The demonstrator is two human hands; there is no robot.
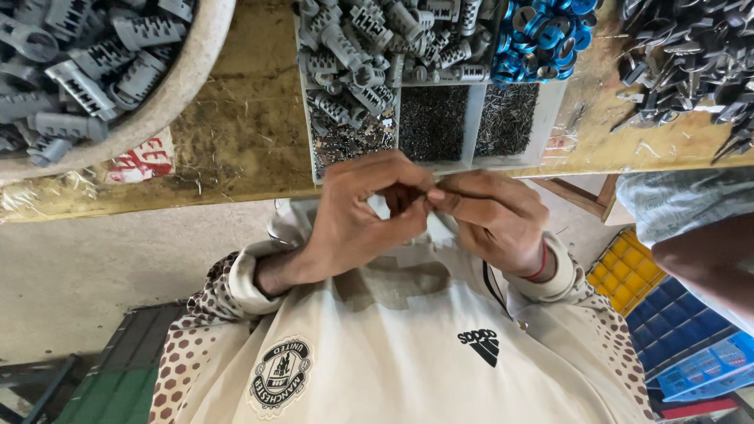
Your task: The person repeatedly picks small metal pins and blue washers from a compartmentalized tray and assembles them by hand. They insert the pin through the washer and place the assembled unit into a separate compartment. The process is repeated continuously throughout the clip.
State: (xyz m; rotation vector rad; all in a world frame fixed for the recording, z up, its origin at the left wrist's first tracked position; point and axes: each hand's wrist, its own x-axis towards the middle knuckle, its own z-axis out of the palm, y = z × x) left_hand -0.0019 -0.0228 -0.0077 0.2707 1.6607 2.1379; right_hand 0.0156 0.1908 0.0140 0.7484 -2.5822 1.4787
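Note:
My left hand [353,220] and my right hand [491,220] meet in front of my chest, just below the wooden bench edge [236,169]. Their fingertips are pinched together on a small dark part [402,196] that is mostly hidden by the fingers. A red band circles my right wrist. Directly above the hands sits a grey divided tray [471,118] holding grey ribbed plastic plugs [353,47], blue rings [542,35], fine dark pins [433,122] and small metal bits [349,145].
A round bowl [200,67] of larger grey plugs stands at the upper left. Dark metal pieces [691,55] are heaped at the upper right. Another person's arm [699,259] reaches in on the right, above blue and yellow crates [667,330].

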